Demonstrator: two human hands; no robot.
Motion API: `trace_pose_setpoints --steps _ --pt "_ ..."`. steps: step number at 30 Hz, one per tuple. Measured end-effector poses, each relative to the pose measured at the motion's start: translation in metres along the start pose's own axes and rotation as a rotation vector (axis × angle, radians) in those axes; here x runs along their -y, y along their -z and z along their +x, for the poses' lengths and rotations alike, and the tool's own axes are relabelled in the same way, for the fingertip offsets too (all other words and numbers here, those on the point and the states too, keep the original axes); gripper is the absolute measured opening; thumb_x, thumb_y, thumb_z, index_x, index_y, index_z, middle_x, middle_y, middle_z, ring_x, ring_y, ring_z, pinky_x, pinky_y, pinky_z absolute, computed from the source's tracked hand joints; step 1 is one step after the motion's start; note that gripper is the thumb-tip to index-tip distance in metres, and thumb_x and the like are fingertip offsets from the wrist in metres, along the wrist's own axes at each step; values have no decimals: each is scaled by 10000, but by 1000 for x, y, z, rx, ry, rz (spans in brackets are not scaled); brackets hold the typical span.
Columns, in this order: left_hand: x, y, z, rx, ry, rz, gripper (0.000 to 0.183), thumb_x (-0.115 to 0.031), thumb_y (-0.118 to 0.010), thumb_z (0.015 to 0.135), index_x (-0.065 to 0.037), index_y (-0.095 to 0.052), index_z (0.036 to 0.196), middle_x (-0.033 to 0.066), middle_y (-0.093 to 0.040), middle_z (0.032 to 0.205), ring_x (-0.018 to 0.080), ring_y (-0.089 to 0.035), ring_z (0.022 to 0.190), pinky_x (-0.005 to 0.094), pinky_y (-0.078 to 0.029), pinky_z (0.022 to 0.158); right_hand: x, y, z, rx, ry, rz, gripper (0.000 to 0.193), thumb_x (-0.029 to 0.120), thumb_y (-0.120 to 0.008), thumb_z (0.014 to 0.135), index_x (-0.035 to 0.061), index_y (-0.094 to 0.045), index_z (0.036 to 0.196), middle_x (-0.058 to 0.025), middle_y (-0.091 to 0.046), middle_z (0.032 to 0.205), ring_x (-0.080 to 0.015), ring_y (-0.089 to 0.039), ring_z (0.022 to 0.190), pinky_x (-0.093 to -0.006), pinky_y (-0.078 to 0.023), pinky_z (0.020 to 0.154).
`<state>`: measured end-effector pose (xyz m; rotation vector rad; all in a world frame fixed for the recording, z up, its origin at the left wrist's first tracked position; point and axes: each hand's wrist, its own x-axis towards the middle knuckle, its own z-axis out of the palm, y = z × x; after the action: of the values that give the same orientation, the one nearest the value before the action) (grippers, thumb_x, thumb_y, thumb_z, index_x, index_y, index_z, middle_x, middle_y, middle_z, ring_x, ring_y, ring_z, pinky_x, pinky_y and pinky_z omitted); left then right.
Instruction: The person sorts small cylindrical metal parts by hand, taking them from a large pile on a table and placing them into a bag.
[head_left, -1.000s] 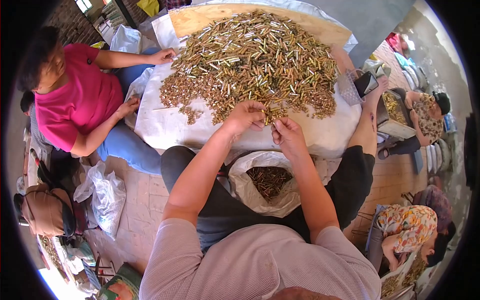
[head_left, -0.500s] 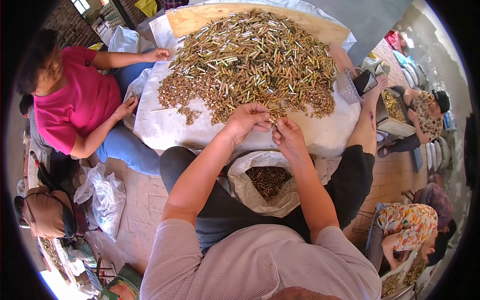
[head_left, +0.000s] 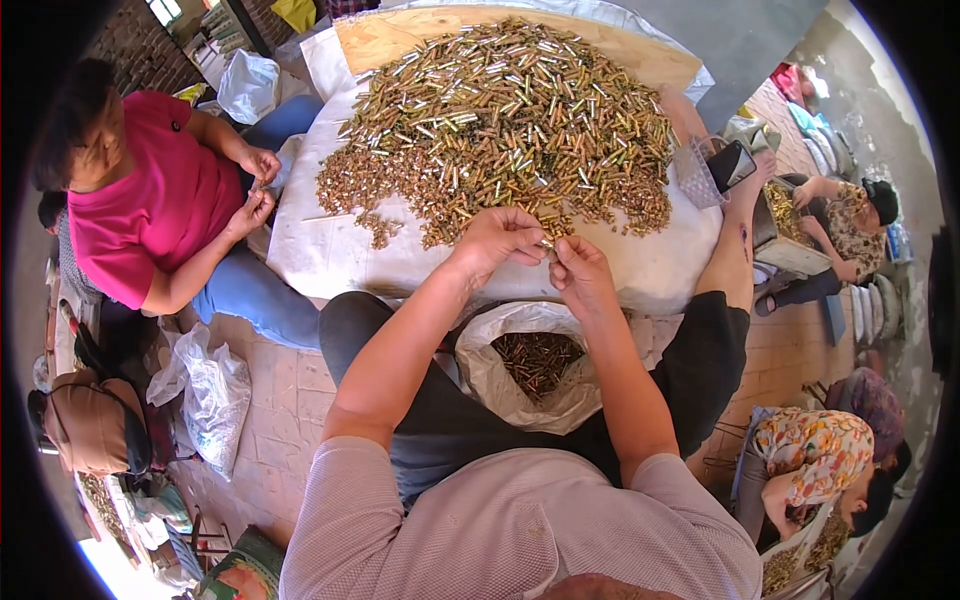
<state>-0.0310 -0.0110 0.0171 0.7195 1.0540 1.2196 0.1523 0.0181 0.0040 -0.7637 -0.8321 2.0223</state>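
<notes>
My left hand and my right hand meet at the table's near edge, fingertips pinched together. Between them shows the end of a small shiny metal piece; the fingers cover most of it. Just beyond lies a wide heap of brass-coloured metal tubes, some silvery. Smaller coppery metal pieces form the heap's near left part. Below my hands, between my legs, an open white sack holds many dark brownish metal pieces.
A pale cloth covers the table, with a wooden board at its far side. A dark phone is at the right by a clear plastic basket. On the left sits a co-worker in pink; a filled plastic bag stands on the floor.
The co-worker in pink has drawn one hand back from the table edge to meet the other. My hands stay almost in place, fingers shifting slightly on the small metal piece.
</notes>
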Motion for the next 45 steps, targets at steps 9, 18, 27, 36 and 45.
trace_pose_setpoints --steps 9,18,27,36,45 --pt "2 -4 -1 -2 -59 85 102 -51 -709 875 7 -675 951 45 -683 839 112 -638 715 253 -537 668 -5 8 3 -14 8 3 82 126 -674 929 57 -635 949 -19 -610 747 -80 -542 586 -215 -411 485" --pt "3 -13 -5 -45 -42 4 68 -39 -691 879 2 -682 933 45 -682 831 107 -626 714 251 -520 671 -5 3 -2 -26 -18 82 82 137 -676 927 66 -636 929 -20 -613 740 -77 -525 571 -209 -406 484" --pt "13 -14 0 -27 -51 -57 51 -38 -686 880 1 -688 912 48 -687 819 113 -633 702 250 -525 670 -8 -1 -4 54 19 154 109 202 -680 930 107 -627 917 11 -611 752 -70 -531 615 -221 -423 534" --pt "26 -18 6 -3 -6 -149 114 -28 -657 917 59 -620 980 124 -658 895 225 -704 739 316 -617 681 -22 31 8 94 32 186 301 201 -713 901 54 -643 1155 -69 -678 1076 -189 -656 967 -346 -542 858" --pt "-6 -2 7 -67 -59 164 182 -105 -662 930 32 -655 1050 88 -688 877 170 -686 721 292 -575 614 5 26 0 32 -16 -56 97 172 -671 936 80 -646 917 12 -601 721 -74 -554 621 -218 -416 497"
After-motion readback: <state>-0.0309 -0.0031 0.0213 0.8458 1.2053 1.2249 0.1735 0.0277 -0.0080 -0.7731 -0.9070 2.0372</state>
